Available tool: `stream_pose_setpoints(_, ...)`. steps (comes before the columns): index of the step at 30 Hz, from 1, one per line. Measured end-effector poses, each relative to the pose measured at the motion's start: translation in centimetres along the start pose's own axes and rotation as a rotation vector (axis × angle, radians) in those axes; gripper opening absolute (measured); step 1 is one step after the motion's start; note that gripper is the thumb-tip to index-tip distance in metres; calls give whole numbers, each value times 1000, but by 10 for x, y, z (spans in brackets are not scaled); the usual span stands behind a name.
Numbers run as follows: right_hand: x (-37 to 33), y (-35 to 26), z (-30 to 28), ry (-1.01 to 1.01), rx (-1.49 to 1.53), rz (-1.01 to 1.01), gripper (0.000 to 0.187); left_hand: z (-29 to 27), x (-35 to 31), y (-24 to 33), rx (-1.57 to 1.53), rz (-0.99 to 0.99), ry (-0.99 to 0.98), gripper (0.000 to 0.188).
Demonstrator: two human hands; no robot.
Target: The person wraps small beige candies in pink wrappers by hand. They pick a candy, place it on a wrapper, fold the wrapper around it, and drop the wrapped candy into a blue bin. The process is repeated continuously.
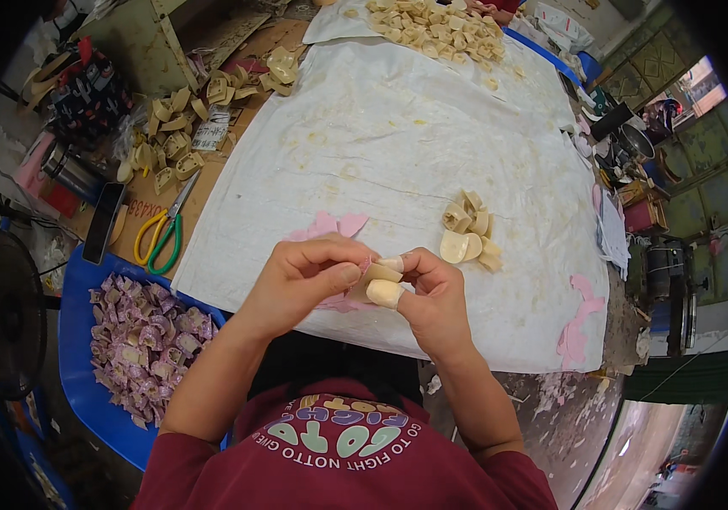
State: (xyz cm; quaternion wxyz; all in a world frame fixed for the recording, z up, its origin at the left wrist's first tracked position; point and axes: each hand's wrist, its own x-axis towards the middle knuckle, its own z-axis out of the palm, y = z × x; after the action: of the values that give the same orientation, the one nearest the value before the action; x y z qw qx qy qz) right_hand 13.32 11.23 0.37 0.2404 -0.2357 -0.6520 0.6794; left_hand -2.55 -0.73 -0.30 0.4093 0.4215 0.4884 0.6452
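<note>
Low over the near edge of the cloth-covered table, my right hand [436, 297] grips a small beige shoe heel [378, 274] between thumb and fingers. Pale covers wrap its thumb and a fingertip. My left hand [304, 280] is closed in a pinch at the heel's left edge, where a bit of pink glittery covering shows; the rest is hidden by fingers. Pink sheet pieces [347, 224] lie beneath and beyond my left hand. A little pile of bare beige heels [466, 225] sits to the right, past my right hand.
At lower left, a blue basin [73, 340] holds many pink-glitter-covered heels [139, 336]. Scissors [164, 234] and a phone [105, 221] lie on the left side surface. More bare heels [440, 30] are heaped at the far end. Pink scraps [581, 319] hang near the right edge.
</note>
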Motion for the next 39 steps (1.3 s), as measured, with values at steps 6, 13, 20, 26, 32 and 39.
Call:
stream_pose_setpoints(6,5,1,5,11,-132,11,19,7,6,3,374,226,105,9)
stream_pose_setpoints(13,3,-4,2,24,-294,-66,20,13,-4,7,562,311,156,13)
stream_pose_setpoints(20,-8,-29,0,-22,-472,-546,64,16,-25,13,70,378,153,26)
stream_pose_setpoints(26,-18,-10,-2,-113,518,82,79,29,-23,21,227,569,96,29)
stream_pose_setpoints(32,-28,-12,-7,-125,589,23,25,24,-22,29,489,653,81,29)
stream_pose_setpoints(39,-32,-27,9,0,328,4,28,27,-15,19,724,684,122,27)
